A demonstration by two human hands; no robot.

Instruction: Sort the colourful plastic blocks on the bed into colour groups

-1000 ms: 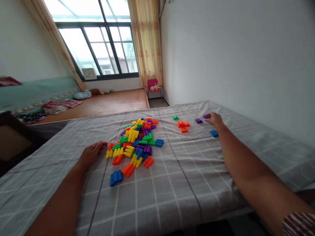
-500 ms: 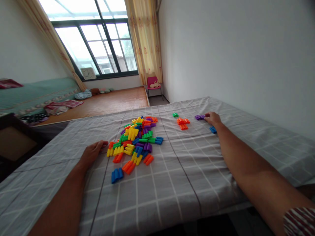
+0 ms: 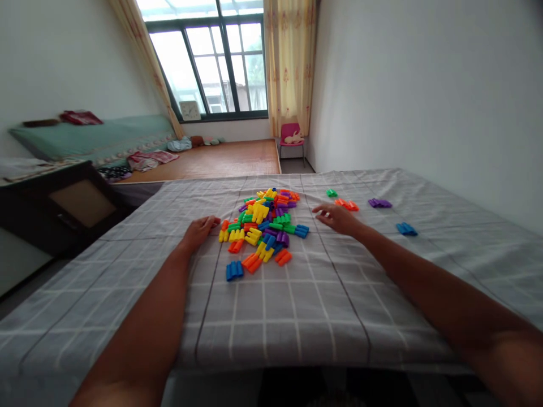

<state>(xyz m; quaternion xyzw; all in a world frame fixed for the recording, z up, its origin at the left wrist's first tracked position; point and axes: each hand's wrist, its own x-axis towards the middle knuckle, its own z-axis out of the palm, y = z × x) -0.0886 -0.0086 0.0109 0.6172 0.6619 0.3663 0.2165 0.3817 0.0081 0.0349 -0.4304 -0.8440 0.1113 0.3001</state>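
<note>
A heap of plastic building blocks (image 3: 259,213), in yellow, orange, green, blue and purple, lies on the grey checked cloth (image 3: 292,316). My left hand (image 3: 201,232) rests on the cloth at the heap's left side, fingers stretched toward it and holding nothing. Right of the heap, my right hand (image 3: 337,219) hovers low with its fingers apart and nothing between them. Beyond this hand are orange blocks (image 3: 348,205), partly hidden by it, and a green block (image 3: 331,193). Farther right lie purple blocks (image 3: 379,203) and a blue block (image 3: 406,229).
Another blue block (image 3: 235,271) lies at the heap's near edge. A dark cabinet (image 3: 80,209) stands at the left. Behind the cloth-covered surface are a low wooden platform (image 3: 237,155), a pink chair (image 3: 292,135) and a window. A white wall (image 3: 424,102) runs along the right.
My right hand has let go of the purple blocks and moved left toward the heap. My left hand stays beside the heap. The view has turned a little to the left.
</note>
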